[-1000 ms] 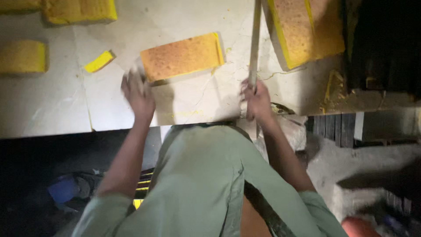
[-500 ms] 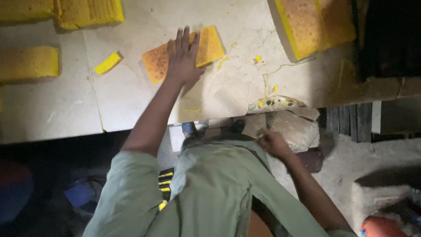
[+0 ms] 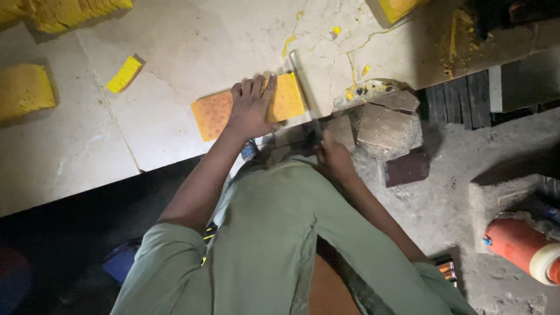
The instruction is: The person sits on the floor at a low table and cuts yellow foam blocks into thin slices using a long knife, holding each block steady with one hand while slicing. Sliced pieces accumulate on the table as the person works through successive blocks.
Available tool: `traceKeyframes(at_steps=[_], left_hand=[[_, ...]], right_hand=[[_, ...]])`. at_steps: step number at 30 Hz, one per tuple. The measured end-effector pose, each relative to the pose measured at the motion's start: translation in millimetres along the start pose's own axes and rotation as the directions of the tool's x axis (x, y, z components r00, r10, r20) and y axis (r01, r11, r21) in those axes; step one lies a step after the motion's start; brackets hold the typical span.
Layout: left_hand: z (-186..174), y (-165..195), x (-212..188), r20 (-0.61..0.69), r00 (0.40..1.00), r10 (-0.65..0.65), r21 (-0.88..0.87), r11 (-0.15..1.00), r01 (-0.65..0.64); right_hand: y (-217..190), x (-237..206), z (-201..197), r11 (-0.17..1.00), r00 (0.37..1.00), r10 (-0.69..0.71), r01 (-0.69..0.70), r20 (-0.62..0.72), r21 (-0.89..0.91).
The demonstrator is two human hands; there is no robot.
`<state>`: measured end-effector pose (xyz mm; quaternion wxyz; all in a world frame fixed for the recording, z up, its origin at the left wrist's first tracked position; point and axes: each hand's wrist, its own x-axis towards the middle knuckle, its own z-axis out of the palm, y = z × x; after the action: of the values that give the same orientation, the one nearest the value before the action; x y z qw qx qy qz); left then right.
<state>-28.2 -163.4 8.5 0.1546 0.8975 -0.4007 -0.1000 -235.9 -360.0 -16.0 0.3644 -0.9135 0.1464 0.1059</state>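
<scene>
Foam slab (image 3: 286, 102), the yellow-orange one, is lying flat right by the near edge of the counter (image 3: 175, 52), and that's where the action is. Left hand (image 3: 252, 108) is spread open, palm down, fingers fanned across the middle of it, pinning it rather than gripping it. Right hand (image 3: 332, 156) sits just off the near edge, closed around the handle end of a long thin blade (image 3: 303, 93) that runs up along the slab's right-hand end, touching it or very nearly. I honestly can't tell from here if the edge has bitten in yet.

Looks to me like the cutting step: hold the piece still, slice a strip off the end. If so, the next stroke needs the flat hand to keep steady pressure, fingers kept clear of the blade line, and a straight pull so the cut doesn't wander.

Other stuff around: a small yellow offcut (image 3: 124, 74) further left on the counter, another foam block (image 3: 24, 87) toward the left edge, a stack of foam pieces (image 3: 70, 13) at the far left corner, and yellow crumbs (image 3: 336, 30) scattered near the far edge.
</scene>
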Motion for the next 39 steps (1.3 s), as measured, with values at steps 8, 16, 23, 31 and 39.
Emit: traceKeyframes(at_steps=[8, 16, 23, 31, 39], left_hand=[[30, 32, 32, -0.108, 0.972, -0.210, 0.039, 0.976, 0.215], [28, 28, 39, -0.032, 0.972, -0.232, 0.014, 0.972, 0.233], [38, 24, 51, -0.072, 0.974, -0.214, 0.060, 0.974, 0.218], [40, 28, 36, -0.189, 0.979, -0.077, 0.090, 0.991, 0.095], [16, 29, 77, 0.120, 0.989, 0.091, 0.014, 0.996, -0.094]], right_hand=[[-68, 70, -28, 0.890, 0.997, 0.072, -0.047, 0.039, -0.453], [-86, 53, -24, 0.955, 0.987, 0.142, -0.117, 0.073, -0.274], [-61, -32, -25, 0.968, 0.956, 0.218, -0.186, 0.194, -0.170], [-12, 36, 14, 0.990, 0.995, 0.102, -0.102, -0.006, -0.094], [54, -24, -27, 0.987, 0.986, 0.094, -0.074, -0.136, 0.145]])
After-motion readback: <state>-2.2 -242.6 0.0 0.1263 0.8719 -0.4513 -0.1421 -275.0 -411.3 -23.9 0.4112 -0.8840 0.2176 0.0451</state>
